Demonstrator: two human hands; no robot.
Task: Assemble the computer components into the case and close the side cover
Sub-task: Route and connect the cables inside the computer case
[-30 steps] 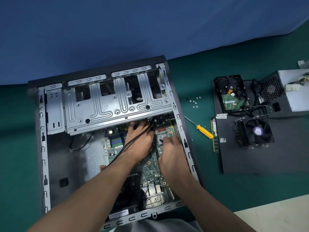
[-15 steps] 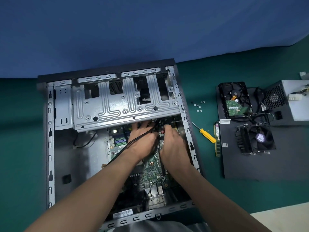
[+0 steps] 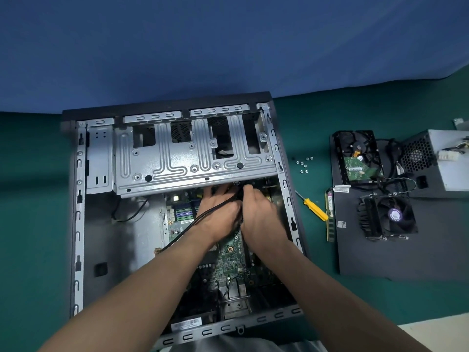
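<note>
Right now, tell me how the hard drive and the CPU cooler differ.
The hard drive shows a green circuit board; the CPU cooler shows a round fan and fins. The hard drive lies at the far edge of the side panel, the CPU cooler nearer its middle. Both are black and rest on it.

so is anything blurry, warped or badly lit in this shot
Head view: the wide lens bows the case rim outward; the left hand and right hand are slightly smeared, fingertips lost in shadow under the drive cage; the screwdriver and fan look sharp; no strong glare.
</note>
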